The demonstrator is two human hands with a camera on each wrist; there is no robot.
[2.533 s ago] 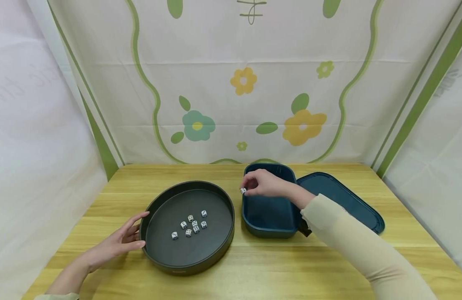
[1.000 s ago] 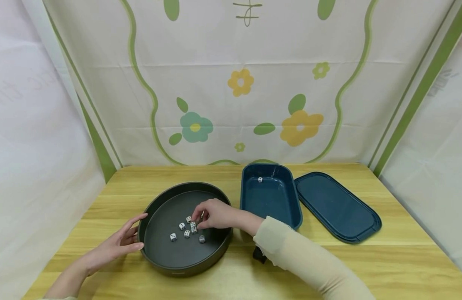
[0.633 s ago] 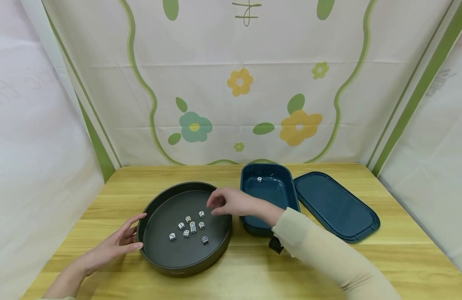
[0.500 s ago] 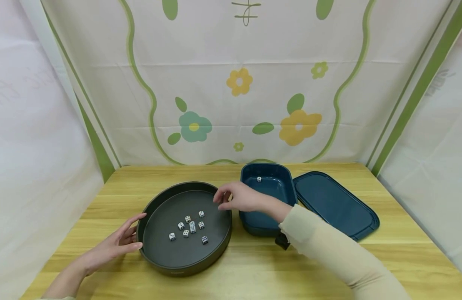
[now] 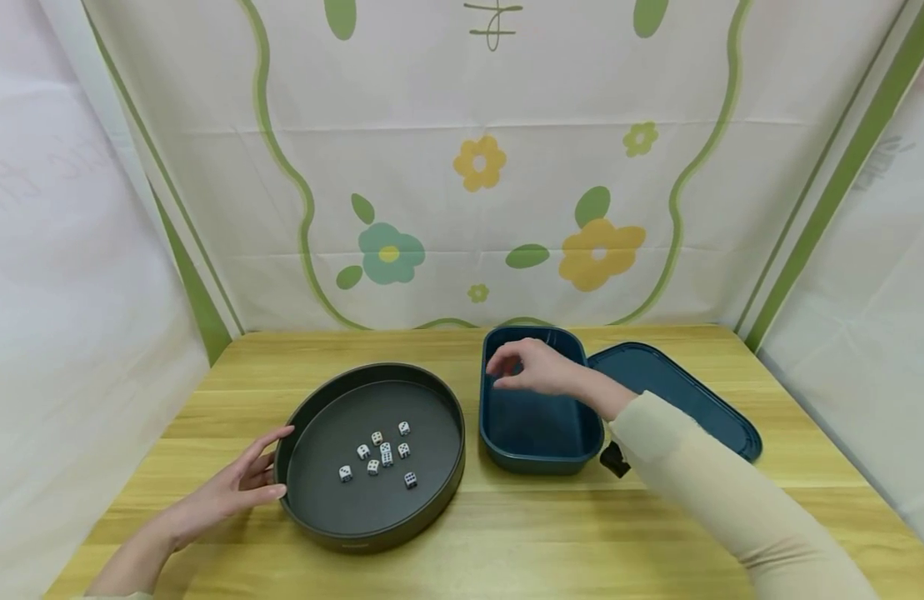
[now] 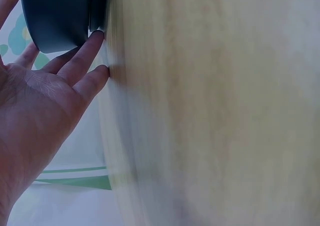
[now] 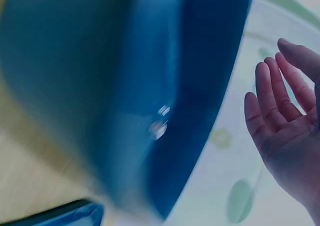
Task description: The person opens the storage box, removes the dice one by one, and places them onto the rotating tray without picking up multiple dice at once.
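Observation:
My left hand [image 5: 225, 493] rests against the left side of a round dark pan [image 5: 450, 496], index fingertip and thumb tip at its rim with the fingers mostly extended. Several white dice [image 5: 387, 454] with dark pips lie in the pan, bunched around its middle. Over a deep blue rectangular box [image 5: 540, 464] hovers my right hand [image 5: 540, 367], its fingers relaxed and bent; no die shows in it. The right wrist view has the thumb and fingers of that hand [image 7: 287, 121] apart, beside the box wall. Inside the box is a blurred white die [image 7: 158, 130].
A flat blue lid [image 5: 656, 375] lies right of the box, partly behind my right forearm. A black strap piece [image 5: 614, 459] shows at my right wrist. The wooden table [image 5: 506, 542] ends at a white curtain [image 5: 402, 100] printed with flowers.
My right hand first held a die by the box, then went over the pan, where one more die now lies toward the front. It has since moved back right over the box. The left hand stays put.

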